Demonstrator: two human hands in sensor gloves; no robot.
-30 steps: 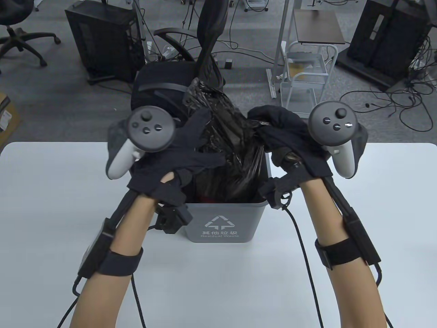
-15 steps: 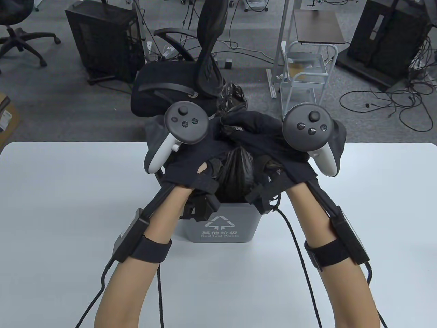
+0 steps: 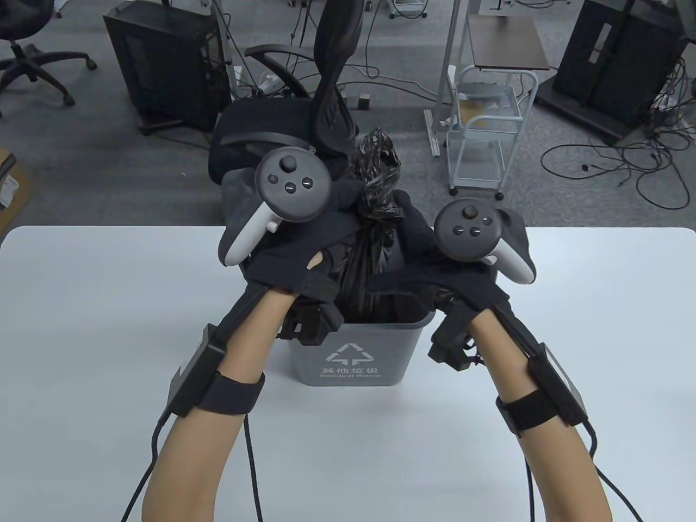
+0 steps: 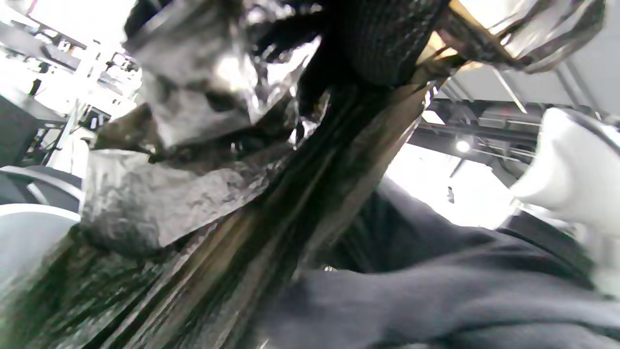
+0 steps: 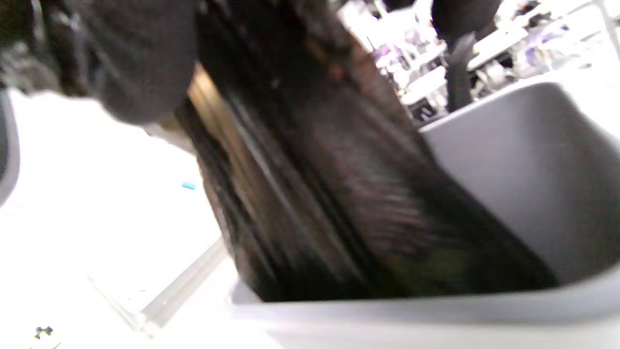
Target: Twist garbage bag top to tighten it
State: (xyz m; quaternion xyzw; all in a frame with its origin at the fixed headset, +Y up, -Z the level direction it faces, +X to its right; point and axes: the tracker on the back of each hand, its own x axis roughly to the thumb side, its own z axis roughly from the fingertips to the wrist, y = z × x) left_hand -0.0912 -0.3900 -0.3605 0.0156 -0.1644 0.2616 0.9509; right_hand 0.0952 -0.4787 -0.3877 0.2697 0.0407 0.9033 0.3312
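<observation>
Because the thin, crinkly black plastic garbage bag (image 3: 375, 255) is so light and limp, it should gather easily, though its glossy film looks slippery and likely to tear if yanked. It stands in the small grey plastic bin with a recycling mark (image 3: 353, 353), at the middle of the frame on the white surface (image 3: 109, 326), its top drawn up into a bunched neck with a ruffled tuft above. The left hand (image 3: 304, 244), in its dark glove, wraps around that neck just under the tuft. The right hand (image 3: 435, 272) sits lower, beside the taut stretch of bag at the bin's rim; whether its fingers actually close on the plastic I cannot tell. The best hold, I'd say, is the narrow neck itself, gripped firmly with the body steadied below.
</observation>
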